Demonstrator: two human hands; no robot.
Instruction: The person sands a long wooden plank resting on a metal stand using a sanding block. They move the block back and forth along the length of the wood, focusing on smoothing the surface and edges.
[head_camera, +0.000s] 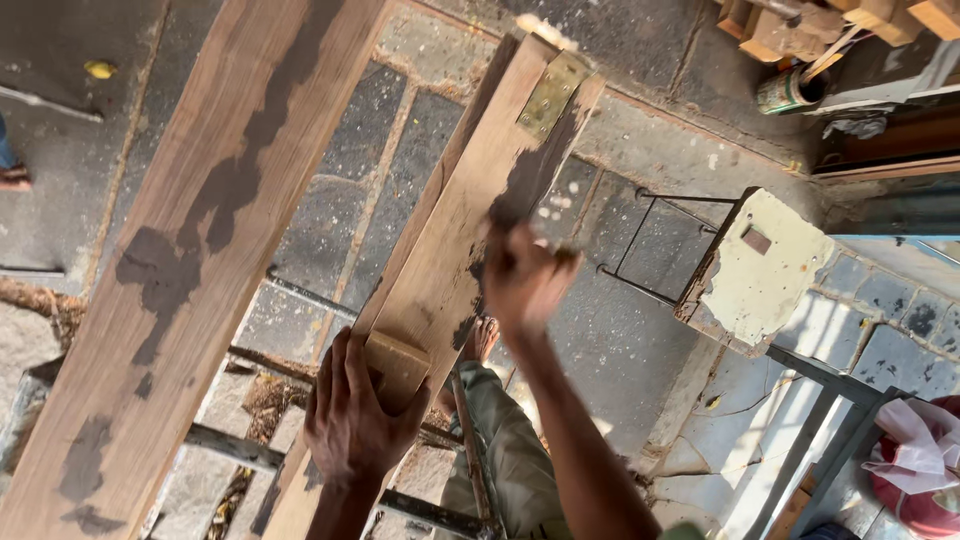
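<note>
Bare wood fills the near part of the view — the left hand (355, 420) is lying flat on the low end of a narrow plank (450, 260), its fingers spread open and pressing beside a small wooden block (395, 365) fixed there, gripping nothing and only steadying. Just beyond it the right hand (525, 280) is hovering over the plank's face with its fingers curled in; it is blurred, so I cannot tell whether it is holding a cloth, a pad or nothing at all. The plank is leaning away from the person, resting across a metal frame (250, 452) below, and dark brown patches are showing on it right where the right hand is working, running up toward a brass hinge (550, 92) near its far end. To the left a wider board (190, 250) is lying alongside, marked with the same dark blotches. As I judge it, the step in hand is rubbing or spreading a dark finish over the plank's surface, with much pale wood yet to be covered; the next move is calling for a steady brace from the left hand and even strokes along the grain, keeping off the hinge. Farther off, on the stone floor (640, 330), a worn pale stool (760, 268) is standing, and beyond it a small tin (785, 90) is lying on its side near stacked wood offcuts (800, 30).
</note>
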